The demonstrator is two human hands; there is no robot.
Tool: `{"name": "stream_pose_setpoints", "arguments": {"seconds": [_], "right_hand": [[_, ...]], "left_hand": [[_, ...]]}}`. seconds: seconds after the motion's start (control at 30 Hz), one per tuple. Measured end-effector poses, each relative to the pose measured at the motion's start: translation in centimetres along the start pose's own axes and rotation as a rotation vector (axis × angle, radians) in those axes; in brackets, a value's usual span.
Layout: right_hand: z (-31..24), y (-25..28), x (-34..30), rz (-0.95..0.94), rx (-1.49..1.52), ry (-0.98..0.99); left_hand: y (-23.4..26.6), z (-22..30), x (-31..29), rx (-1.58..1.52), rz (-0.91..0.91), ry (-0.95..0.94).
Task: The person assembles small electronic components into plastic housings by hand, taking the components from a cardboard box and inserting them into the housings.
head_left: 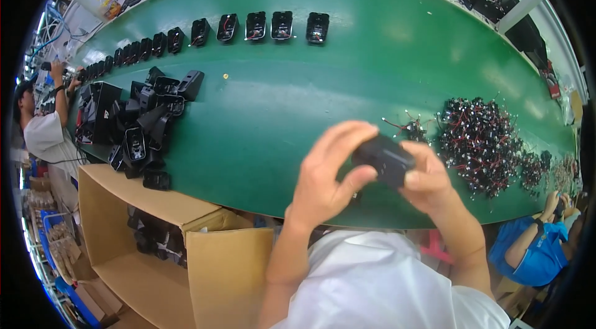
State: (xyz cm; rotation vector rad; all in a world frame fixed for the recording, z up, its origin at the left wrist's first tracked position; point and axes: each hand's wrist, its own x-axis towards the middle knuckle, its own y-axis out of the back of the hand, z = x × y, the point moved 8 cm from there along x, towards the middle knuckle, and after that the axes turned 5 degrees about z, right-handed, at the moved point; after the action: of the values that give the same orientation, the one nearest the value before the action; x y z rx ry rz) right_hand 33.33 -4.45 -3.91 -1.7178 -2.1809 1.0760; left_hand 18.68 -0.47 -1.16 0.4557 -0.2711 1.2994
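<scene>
Between both hands, over the near edge of the green table, I hold a black plastic housing (386, 159). My left hand (332, 174) grips its left end, thumb in front and fingers behind. My right hand (428, 177) pinches its right end. The housing is tilted, and its inside is hidden from me. Just beyond my right hand lie a few small wired parts (415, 128) with red and black leads. To the right of them is a big heap of similar wired parts (477, 146).
A row of black housings (282, 26) runs along the far left. Nearer, more housings (146, 121) lie piled beside an open cardboard box (230, 276) with black parts inside. One person (49, 118) works at the far left, another in blue (531, 251) at the right.
</scene>
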Motion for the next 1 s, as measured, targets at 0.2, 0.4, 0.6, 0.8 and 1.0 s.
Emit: {"name": "stream_pose_setpoints", "arguments": {"seconds": [0.2,0.4,0.6,0.8,1.0], "right_hand": [[-10.1,0.6,7.9,0.265,-1.434,0.628],[-10.9,2.4,18.4,0.251,-1.834,0.789],[-9.3,4.9,21.9,0.181,-1.966,0.659],[-9.2,4.3,20.9,0.168,-1.922,0.68],[-10.8,0.2,15.0,0.243,-1.771,0.789]], "left_hand": [[10.3,-5.3,5.9,0.824,0.415,0.234],[20.4,-13.7,5.3,1.346,0.566,0.57],[16.8,-12.3,4.1,1.17,0.487,0.535],[14.4,-9.3,3.8,1.146,0.444,0.194],[15.1,-11.7,3.5,1.137,0.387,0.419]]}}
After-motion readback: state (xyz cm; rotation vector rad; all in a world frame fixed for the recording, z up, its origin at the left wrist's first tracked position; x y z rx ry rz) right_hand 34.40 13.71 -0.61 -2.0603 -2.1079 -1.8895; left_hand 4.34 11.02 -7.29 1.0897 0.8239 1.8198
